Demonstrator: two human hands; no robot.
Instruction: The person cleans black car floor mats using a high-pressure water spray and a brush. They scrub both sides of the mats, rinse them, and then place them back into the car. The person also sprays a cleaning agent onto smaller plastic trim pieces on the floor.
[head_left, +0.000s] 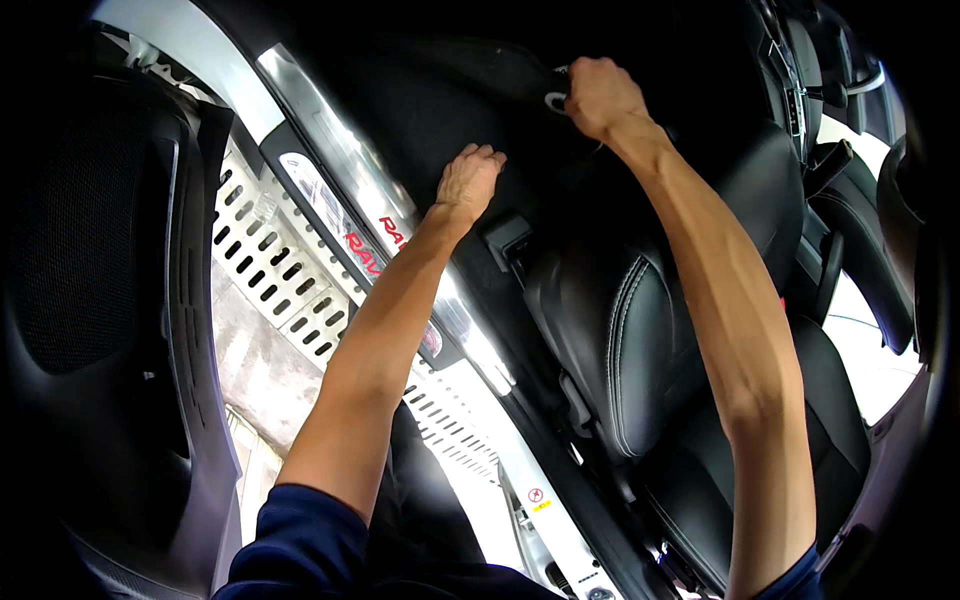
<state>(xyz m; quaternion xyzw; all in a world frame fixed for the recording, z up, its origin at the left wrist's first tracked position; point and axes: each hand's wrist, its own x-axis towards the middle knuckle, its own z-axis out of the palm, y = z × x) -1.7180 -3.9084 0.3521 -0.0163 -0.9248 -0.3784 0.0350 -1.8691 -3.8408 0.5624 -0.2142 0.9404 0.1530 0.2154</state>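
My left hand (471, 176) is over the dark front footwell, just inside the door sill, with its fingers curled. Shadow hides whether anything is in its grasp. Farther in, my right hand (604, 97) is clenched around a dark piece that is mostly hidden. A grey loop (555, 102) shows beside that fist. Between and beyond the hands lies dark floor covering (450, 82), where a faint curved edge runs towards my right hand. Below the left hand is the bright metal sill plate (341, 127), with red lettering.
The open car door (97, 262) stands at left. A black leather front seat (637, 337) with pale stitching is at right, its side lever (574, 405) facing the sill. Outside lies a white perforated metal platform (277, 262). The centre console (795, 105) is beyond the right arm.
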